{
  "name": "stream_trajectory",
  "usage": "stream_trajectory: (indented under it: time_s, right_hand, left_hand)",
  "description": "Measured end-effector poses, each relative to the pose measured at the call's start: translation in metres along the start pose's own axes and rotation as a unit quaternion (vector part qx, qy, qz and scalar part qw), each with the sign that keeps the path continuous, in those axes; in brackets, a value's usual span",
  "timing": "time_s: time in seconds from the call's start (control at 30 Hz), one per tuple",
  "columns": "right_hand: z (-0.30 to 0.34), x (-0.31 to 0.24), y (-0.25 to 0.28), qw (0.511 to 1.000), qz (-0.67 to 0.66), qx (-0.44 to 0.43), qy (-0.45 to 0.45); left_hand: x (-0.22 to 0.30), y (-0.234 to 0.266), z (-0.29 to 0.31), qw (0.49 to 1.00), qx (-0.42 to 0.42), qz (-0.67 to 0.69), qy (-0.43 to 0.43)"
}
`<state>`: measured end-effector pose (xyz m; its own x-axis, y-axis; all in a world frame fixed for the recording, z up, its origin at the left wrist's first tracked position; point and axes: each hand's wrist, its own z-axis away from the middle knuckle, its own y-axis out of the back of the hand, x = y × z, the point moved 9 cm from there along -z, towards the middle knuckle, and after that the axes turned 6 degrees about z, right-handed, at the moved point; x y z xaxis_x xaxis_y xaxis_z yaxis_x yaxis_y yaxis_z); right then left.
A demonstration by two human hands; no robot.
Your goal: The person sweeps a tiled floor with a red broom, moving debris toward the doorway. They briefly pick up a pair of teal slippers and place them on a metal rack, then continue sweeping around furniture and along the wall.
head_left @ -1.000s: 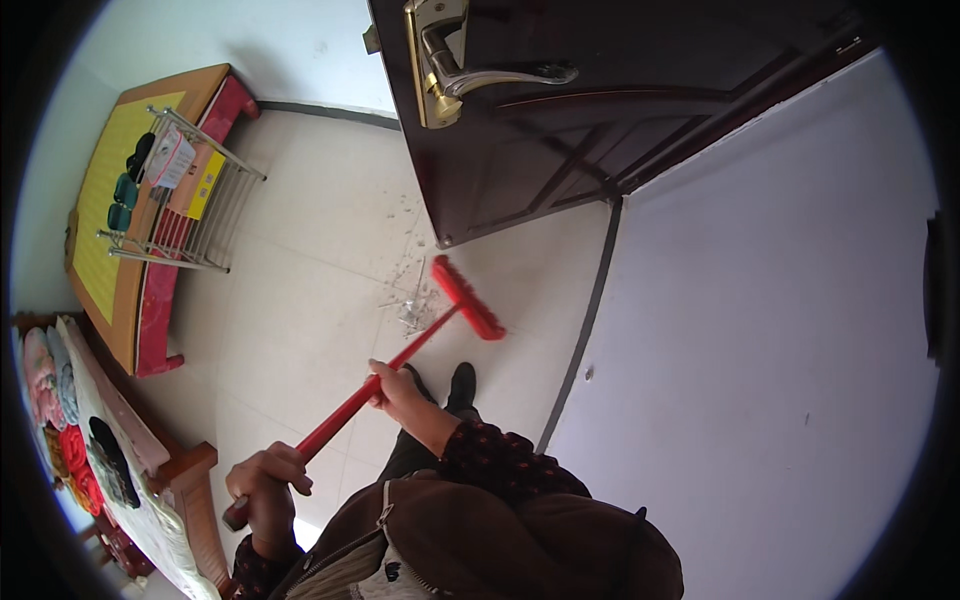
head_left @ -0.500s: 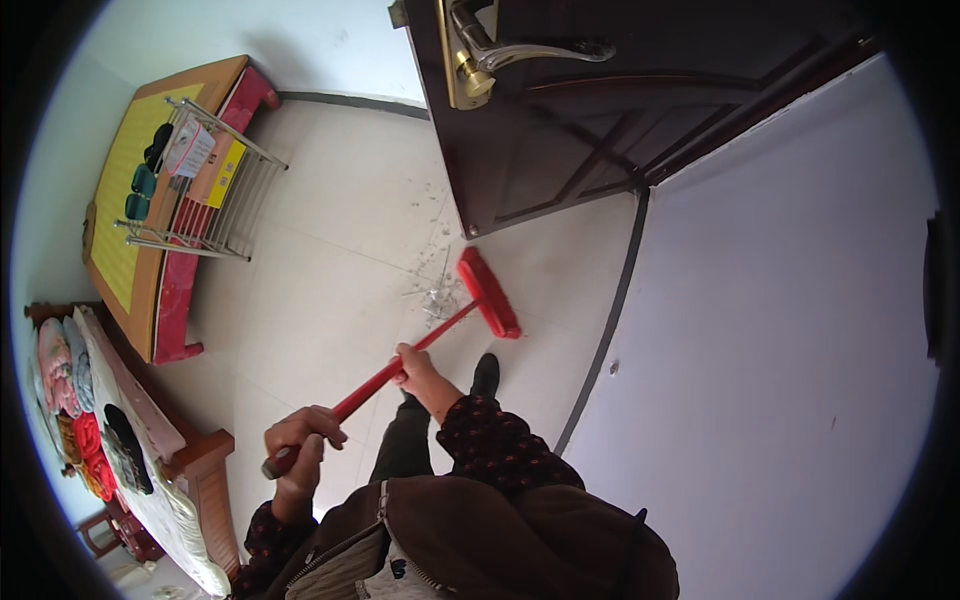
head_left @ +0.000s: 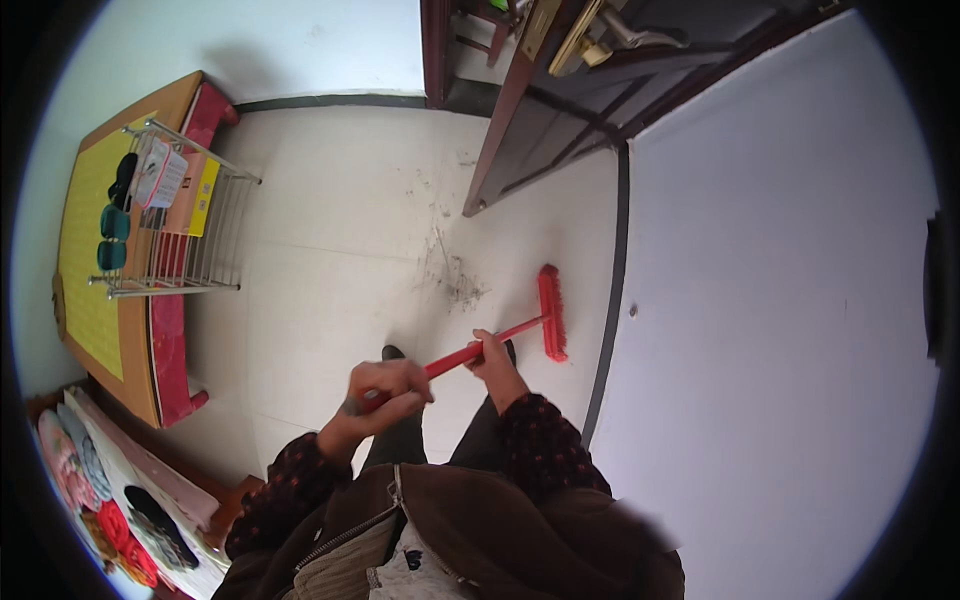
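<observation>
A red broom (head_left: 455,361) slants across in front of me, its bristled head to the right by the wall. My left hand (head_left: 388,388) is wrapped round the top end of the handle. Lower on the stick, my right hand (head_left: 492,358) grips it with the fingers closed. Left of the broom head, a scatter of dark debris (head_left: 460,287) lies on the pale tiles, with finer specks trailing toward the door. The head stands apart from this pile; whether its bristles touch the floor I cannot tell.
A dark door (head_left: 535,150) with a metal handle stands ajar ahead. On the left are a yellow-topped table (head_left: 95,290) and a metal rack (head_left: 215,255) holding sandals and boxes. A bed (head_left: 190,500) with folded clothes is at lower left. A pale wall (head_left: 760,330) rises at right.
The broom head has swung right, away from the debris, and both hands have moved right with the handle. The door has swung further away from me, showing a gap at its left.
</observation>
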<state>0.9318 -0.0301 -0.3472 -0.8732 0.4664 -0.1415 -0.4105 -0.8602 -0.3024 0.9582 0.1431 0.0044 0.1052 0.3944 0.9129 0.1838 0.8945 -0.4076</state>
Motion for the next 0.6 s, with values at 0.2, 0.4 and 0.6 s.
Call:
stream_trajectory:
  time_s: [0.2, 0.4, 0.6]
  right_hand:
    - [-0.012, 0.078, -0.137, 0.991, -0.048, -0.128, -0.013]
    - [0.027, 0.077, -0.223, 0.972, -0.113, -0.207, -0.006]
    - [0.097, 0.073, -0.223, 0.972, -0.145, -0.187, 0.010]
  left_hand:
    - [0.060, 0.062, 0.023, 0.995, -0.018, -0.085, -0.037]
    - [0.141, 0.042, 0.022, 0.977, -0.098, -0.162, -0.099]
    - [0.182, 0.047, 0.017, 0.984, -0.112, -0.074, -0.116]
